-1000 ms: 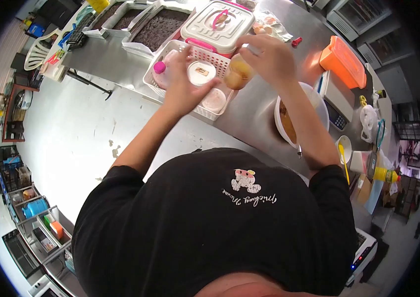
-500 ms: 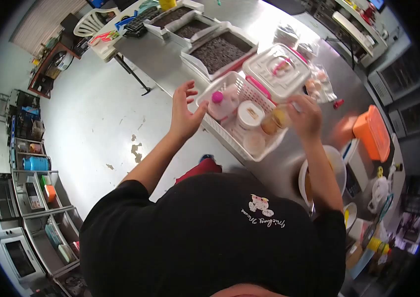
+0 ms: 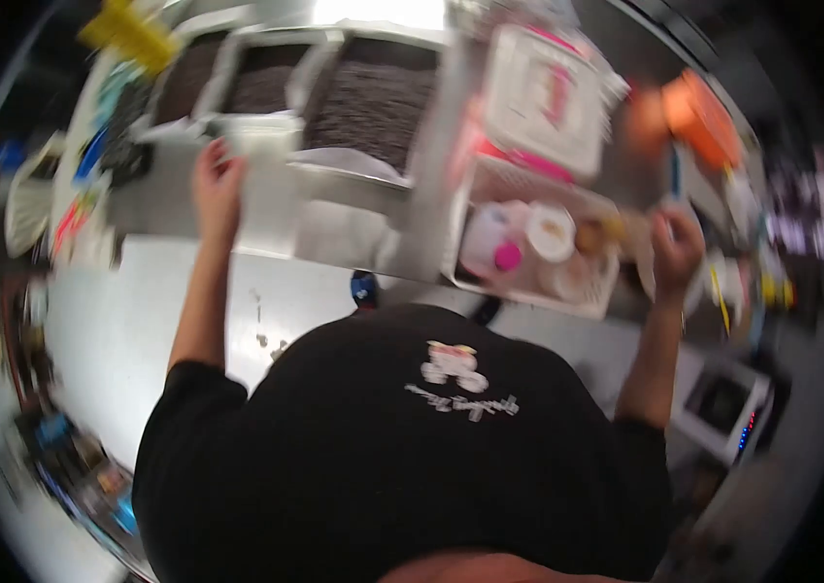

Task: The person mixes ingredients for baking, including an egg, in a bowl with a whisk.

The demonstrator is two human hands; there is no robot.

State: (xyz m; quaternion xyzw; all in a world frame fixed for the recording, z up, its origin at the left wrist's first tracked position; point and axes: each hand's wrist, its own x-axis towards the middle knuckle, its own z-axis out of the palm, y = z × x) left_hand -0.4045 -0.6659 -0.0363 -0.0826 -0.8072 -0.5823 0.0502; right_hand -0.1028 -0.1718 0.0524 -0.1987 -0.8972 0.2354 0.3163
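My left hand [image 3: 218, 185] is raised over the metal table, below the smallest dark-filled trays, its fingers curled and smeared by motion. My right hand [image 3: 676, 245] hovers at the right side of a white basket [image 3: 528, 178], with its fingers curled and blurred. Inside the basket lie a pale bottle with a pink cap [image 3: 507, 256], a white-lidded jar [image 3: 550, 233] and a brownish jar [image 3: 594, 236]. Behind the basket sits a clear lidded box [image 3: 543, 107] with pink latches. Whether either hand holds something small cannot be made out.
Three lined trays of dark material, the largest [image 3: 373, 102] nearest the basket, stand along the back. An orange container [image 3: 701, 121] is at the back right. A yellow object [image 3: 128, 37] and a white chair [image 3: 28, 204] are at the left.
The view has turned, so the trays and basket appear shifted. My left hand has moved away from the basket toward the trays. My right hand is now off the brownish jar, beside the basket.
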